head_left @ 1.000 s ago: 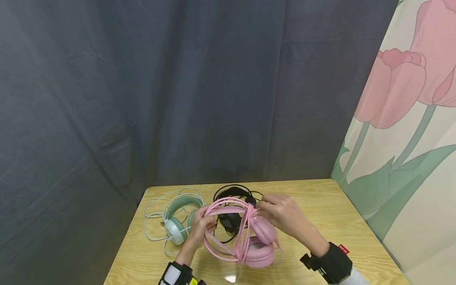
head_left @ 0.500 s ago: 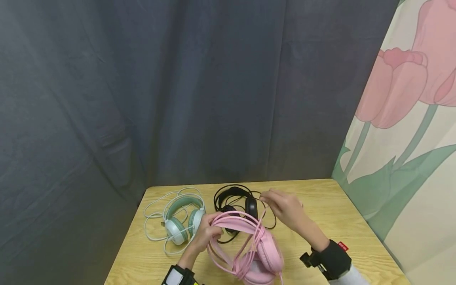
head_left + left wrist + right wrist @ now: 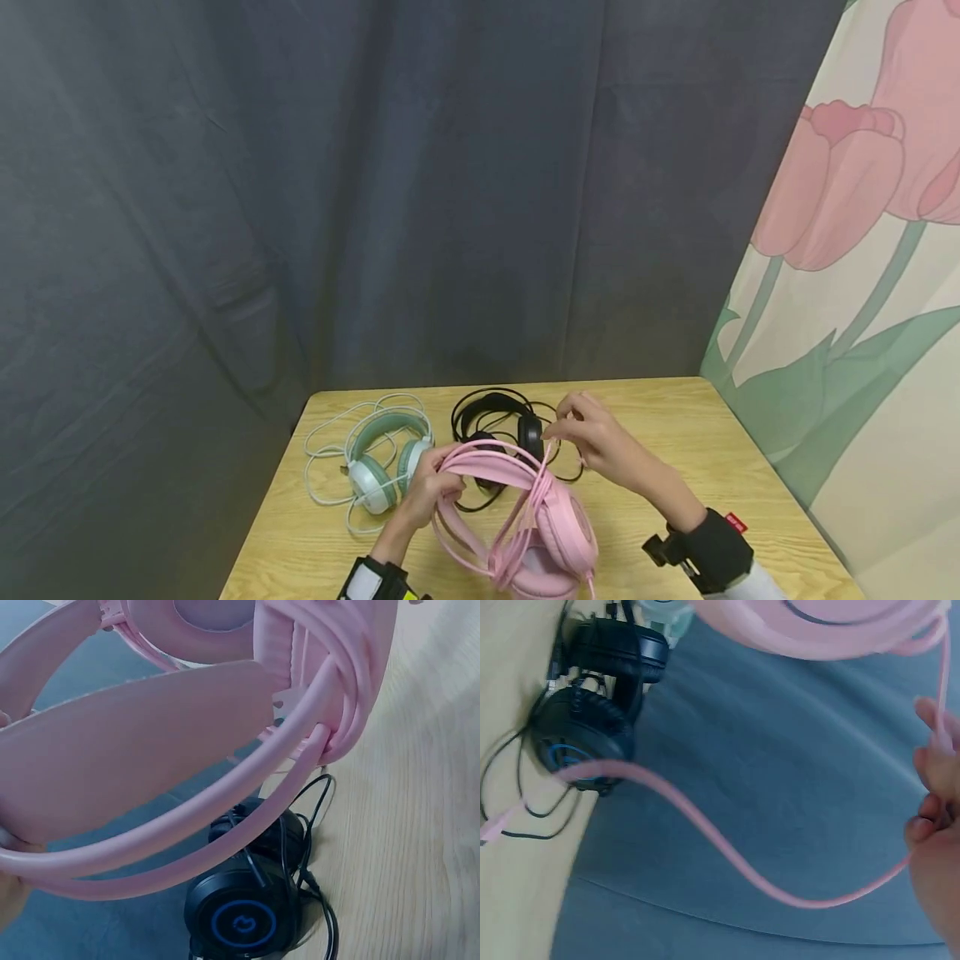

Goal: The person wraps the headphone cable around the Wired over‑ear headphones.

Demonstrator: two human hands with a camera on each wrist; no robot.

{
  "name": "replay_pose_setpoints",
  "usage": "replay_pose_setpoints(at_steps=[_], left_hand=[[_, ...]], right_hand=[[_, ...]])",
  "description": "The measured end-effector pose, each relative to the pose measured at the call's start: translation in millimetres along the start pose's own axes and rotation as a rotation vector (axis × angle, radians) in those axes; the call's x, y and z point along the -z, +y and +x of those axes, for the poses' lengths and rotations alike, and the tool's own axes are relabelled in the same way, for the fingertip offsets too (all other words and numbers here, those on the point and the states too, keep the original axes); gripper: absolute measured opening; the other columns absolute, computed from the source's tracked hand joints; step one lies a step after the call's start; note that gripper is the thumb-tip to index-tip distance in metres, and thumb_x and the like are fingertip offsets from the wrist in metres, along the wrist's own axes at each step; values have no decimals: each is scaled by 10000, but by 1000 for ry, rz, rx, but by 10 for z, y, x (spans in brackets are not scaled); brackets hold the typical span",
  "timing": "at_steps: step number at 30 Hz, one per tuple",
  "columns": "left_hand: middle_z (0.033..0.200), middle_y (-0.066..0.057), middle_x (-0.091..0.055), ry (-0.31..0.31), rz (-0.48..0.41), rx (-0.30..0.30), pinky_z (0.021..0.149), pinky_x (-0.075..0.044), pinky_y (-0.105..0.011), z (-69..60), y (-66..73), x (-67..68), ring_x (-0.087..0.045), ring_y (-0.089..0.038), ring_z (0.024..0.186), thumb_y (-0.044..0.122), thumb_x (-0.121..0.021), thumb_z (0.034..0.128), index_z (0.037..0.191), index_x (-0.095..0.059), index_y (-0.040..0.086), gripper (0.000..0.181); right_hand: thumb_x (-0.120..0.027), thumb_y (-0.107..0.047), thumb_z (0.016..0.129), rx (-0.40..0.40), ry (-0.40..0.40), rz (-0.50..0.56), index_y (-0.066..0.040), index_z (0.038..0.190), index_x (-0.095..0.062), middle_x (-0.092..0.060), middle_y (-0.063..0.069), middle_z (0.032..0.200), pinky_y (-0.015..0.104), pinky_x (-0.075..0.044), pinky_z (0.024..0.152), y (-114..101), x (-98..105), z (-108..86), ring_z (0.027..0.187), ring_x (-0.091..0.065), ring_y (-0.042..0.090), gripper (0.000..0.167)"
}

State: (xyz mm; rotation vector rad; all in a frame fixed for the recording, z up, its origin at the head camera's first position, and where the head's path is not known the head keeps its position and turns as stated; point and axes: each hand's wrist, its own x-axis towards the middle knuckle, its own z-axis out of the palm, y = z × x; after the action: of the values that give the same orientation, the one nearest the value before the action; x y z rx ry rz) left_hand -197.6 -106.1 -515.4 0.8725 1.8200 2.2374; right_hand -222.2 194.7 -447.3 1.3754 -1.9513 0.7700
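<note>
Fingers of the left hand (image 3: 429,493) grip the headband (image 3: 135,742) of pink padded headphones (image 3: 567,529) above a pale wood-grain table (image 3: 660,542). The right hand (image 3: 600,437) pinches their thin pink cable (image 3: 712,836).

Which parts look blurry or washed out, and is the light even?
Head view: lighting fairly even, the pink headphones reasonably clear; left wrist view: the wood-grain table pales toward the top, but the blue logo on the black headphones is visible; right wrist view: the far end of the pink cable looks blurred.
</note>
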Motion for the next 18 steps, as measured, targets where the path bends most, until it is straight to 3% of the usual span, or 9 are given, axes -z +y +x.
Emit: replay_pose_setpoints(at_steps=[3, 7, 11, 14, 16, 18], left_hand=[[598, 51, -408, 8, -53, -26, 443, -315, -191, 17, 20, 19, -355, -64, 481, -85, -498, 671, 1065, -591, -145, 409], [590, 50, -374, 5, -166, -84, 422, -270, -195, 39, 37, 38, -312, -68, 471, -98, -475, 681, 1051, -646, -32, 413], [600, 33, -355, -10, -315, -115, 404, -213, -200, 65, 30, 46, -266, -69, 465, -112, -430, 691, 1117, -678, 37, 515], [617, 39, -363, 4, -429, -101, 413, -204, -194, 88, 14, 46, -252, -65, 471, -122, -417, 692, 1148, -669, 39, 546], [630, 50, -382, 32, -496, -85, 422, -216, -179, 98, 6, 46, -246, -65, 476, -131, -412, 691, 1137, -666, 30, 538], [640, 57, -389, 55, -553, -80, 425, -223, -171, 103, 0, 44, -227, -72, 481, -135, -399, 690, 1129, -656, 23, 533]], right_hand=[[-371, -119, 1066, -41, 18, 36, -113, 1077, -732, -550, -19, 939, 216, -354, 728, 37, -46, -34, 838, -446, 126, 362], [-579, -90, 989, -158, 65, 138, -92, 1103, -739, -577, -61, 830, 170, -370, 600, 116, -156, -99, 706, -454, 74, 197], [-668, 11, 896, -273, 85, 222, -109, 1017, -761, -573, -101, 709, 120, -347, 521, 130, -266, -159, 587, -433, -1, 194], [-624, 66, 900, -322, 52, 218, -117, 995, -741, -621, -91, 740, 126, -413, 576, 85, -359, -203, 618, -497, -15, 238], [-612, 62, 904, -315, 17, 204, -89, 1104, -711, -689, -28, 867, 170, -480, 657, 119, -462, -285, 722, -594, 32, 270], [-572, 36, 935, -276, 6, 286, -74, 1219, -667, -706, 43, 1044, 247, -525, 777, 97, -530, -301, 885, -651, 116, 319]])
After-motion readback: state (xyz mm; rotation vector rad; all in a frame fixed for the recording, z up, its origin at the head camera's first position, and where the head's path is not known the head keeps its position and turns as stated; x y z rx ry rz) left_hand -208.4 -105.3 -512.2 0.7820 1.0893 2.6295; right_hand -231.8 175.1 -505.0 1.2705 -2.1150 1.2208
